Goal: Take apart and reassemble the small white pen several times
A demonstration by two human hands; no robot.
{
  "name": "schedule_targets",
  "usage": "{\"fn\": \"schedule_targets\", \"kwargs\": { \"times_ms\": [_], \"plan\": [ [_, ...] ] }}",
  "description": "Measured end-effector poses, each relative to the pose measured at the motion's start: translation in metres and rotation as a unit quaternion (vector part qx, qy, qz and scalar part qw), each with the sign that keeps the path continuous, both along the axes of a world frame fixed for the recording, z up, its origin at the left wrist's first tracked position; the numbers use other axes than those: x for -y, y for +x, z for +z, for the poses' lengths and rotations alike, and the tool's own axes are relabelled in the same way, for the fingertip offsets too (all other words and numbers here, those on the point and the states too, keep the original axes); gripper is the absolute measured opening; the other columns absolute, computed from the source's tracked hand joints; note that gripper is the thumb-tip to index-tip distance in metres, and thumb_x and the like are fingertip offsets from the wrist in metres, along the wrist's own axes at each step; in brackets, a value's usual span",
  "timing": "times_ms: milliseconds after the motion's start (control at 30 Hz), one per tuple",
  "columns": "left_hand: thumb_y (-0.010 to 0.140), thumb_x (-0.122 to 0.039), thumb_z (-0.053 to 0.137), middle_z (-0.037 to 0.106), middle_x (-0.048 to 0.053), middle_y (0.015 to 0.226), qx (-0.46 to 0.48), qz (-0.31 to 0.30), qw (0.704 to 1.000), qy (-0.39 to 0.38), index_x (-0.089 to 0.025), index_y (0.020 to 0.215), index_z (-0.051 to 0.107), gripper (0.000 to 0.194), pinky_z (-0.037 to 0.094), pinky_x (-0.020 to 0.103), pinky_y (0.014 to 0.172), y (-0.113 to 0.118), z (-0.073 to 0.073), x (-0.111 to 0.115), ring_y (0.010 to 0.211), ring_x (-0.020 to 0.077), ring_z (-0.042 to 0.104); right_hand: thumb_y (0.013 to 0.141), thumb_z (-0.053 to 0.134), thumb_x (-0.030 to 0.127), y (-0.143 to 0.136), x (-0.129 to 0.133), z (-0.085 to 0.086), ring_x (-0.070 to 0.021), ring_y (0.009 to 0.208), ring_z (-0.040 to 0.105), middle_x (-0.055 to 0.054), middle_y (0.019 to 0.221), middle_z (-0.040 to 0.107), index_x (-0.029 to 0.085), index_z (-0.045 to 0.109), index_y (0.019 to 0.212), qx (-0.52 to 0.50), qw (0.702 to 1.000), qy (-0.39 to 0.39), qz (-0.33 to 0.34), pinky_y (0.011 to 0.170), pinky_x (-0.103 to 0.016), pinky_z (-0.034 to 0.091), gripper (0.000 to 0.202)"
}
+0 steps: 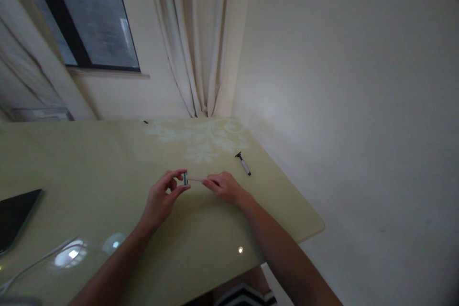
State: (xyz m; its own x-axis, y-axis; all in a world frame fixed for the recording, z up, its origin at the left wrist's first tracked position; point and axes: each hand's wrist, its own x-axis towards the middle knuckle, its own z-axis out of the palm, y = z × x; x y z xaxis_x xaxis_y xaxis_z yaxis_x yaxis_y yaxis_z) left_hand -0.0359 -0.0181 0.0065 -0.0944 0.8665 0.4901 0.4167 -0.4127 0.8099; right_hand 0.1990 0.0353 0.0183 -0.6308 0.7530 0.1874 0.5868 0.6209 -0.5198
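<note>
Pinched between the thumb and fingers of my left hand (165, 194) is a small upright razor blade cartridge (185, 178), greenish and dark. My right hand (225, 186) is closed around a thin pale stick (195, 179), whose far end reaches the cartridge. Whether the stick's tip touches it is too small to tell. Beyond my right hand lies a razor (244, 164) with a grey and black handle and a dark T-shaped top. Both hands are just above the pale glossy table (201, 229).
A dark flat device (17, 215) lies at the table's left edge, with a white cable (39, 263) nearer to me. A tiny black piece (146, 122) sits at the back edge. A wall (340, 105) borders the right side; curtains (197, 33) hang behind.
</note>
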Motion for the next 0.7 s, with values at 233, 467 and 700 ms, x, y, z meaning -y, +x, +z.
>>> {"fn": "schedule_targets", "kwargs": {
  "times_ms": [233, 467, 700],
  "plan": [
    [0.081, -0.043, 0.079, 0.065, -0.002, 0.089, -0.010, 0.003, 1.000, 0.002, -0.026, 0.114, 0.074, 0.037, 0.047, 0.025, 0.062, -0.0028, -0.0044, -0.0015, 0.060, 0.0105, 0.049, 0.107, 0.043, 0.052, 0.0008, -0.0005, 0.0004, -0.0114, 0.060, 0.039, 0.003, 0.062, 0.046, 0.018, 0.060, 0.072, 0.014, 0.999, 0.014, -0.040, 0.060, -0.027, 0.020, 0.052],
    [0.081, -0.042, 0.079, 0.066, -0.001, 0.091, -0.015, 0.001, 1.000, 0.000, -0.026, 0.115, 0.073, 0.038, 0.046, 0.024, 0.061, 0.0001, -0.0031, 0.0013, 0.062, 0.0106, 0.051, 0.108, 0.043, 0.053, -0.0028, 0.0010, 0.0033, -0.0114, 0.060, 0.039, 0.002, 0.063, 0.048, 0.018, 0.061, 0.072, 0.021, 0.998, 0.031, -0.058, 0.060, -0.028, 0.018, 0.052],
    [0.082, -0.040, 0.078, 0.066, -0.001, 0.090, -0.011, -0.004, 1.000, 0.000, -0.025, 0.116, 0.073, 0.038, 0.046, 0.025, 0.061, 0.0016, 0.0005, 0.0028, 0.062, 0.0108, 0.052, 0.107, 0.044, 0.054, -0.0032, 0.0019, 0.0045, -0.0116, 0.060, 0.040, 0.002, 0.062, 0.048, 0.018, 0.061, 0.073, 0.016, 0.998, 0.022, -0.048, 0.060, -0.028, 0.019, 0.053]
  ]
}}
